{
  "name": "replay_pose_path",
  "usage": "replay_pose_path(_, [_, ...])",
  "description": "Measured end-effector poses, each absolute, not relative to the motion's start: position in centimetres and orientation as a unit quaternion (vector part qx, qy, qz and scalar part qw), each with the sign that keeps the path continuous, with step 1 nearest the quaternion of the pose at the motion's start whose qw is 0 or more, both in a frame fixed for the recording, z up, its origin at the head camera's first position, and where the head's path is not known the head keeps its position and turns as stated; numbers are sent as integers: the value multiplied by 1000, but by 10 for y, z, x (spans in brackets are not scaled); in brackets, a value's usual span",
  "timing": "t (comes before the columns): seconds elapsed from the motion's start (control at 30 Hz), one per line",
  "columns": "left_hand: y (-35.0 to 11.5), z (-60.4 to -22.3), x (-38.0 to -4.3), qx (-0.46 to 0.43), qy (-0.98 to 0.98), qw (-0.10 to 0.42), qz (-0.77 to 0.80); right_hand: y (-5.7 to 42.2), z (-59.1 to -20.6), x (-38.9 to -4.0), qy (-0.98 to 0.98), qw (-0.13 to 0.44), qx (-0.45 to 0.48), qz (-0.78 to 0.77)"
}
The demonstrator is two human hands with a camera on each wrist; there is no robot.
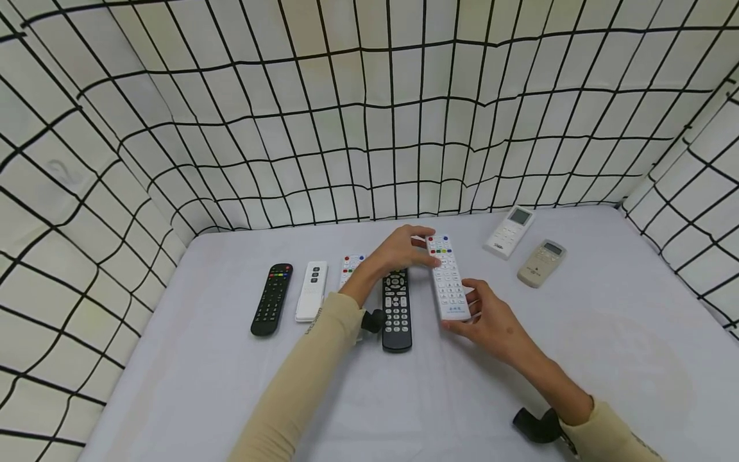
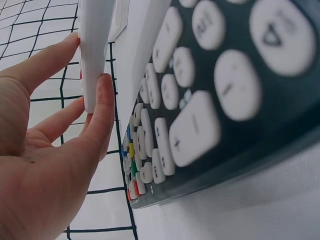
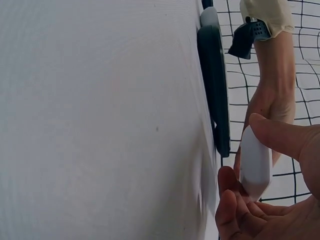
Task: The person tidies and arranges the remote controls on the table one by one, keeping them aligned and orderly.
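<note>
Both hands hold a white remote control (image 1: 449, 279) with coloured buttons near its top. My left hand (image 1: 402, 249) pinches its upper end between thumb and fingers. At the lower end, my right hand (image 1: 489, 321) grips it with the thumb at the bottom corner and fingers along the right side. The left wrist view shows the remote edge-on (image 2: 95, 55), raised between the fingers. In the right wrist view its white end (image 3: 255, 165) sits between thumb and fingertips, off the cloth. Just left of it lies a black remote (image 1: 396, 317) with pale keys, its top overlapped by the left hand.
Left on the white cloth (image 1: 196, 359) lie a black remote (image 1: 272, 299), a slim white remote (image 1: 312, 292) and a white one with coloured buttons (image 1: 351, 263), partly behind the left forearm. Back right are a white remote with a screen (image 1: 509, 232) and a beige one (image 1: 542, 263). Black netting surrounds the table.
</note>
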State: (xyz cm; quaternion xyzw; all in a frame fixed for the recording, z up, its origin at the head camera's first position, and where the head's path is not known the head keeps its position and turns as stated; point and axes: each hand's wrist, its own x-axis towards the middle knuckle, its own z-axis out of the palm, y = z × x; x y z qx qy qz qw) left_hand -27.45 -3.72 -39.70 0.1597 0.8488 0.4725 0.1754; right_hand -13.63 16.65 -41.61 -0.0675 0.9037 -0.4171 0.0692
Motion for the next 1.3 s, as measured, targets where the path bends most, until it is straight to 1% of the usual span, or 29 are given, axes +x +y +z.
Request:
replay_pose_path(0.2, [-37, -396, -274, 159, 854, 184, 459, 163, -417, -134, 904, 78, -56, -416])
replay_pose_path(0.73, [-36, -394, -274, 166, 867, 211, 420, 160, -418, -131, 907, 79, -55, -411])
replay_pose_path(1.3, [-33, -395, -272, 181, 898, 205, 344, 153, -421, -130, 910, 90, -41, -402])
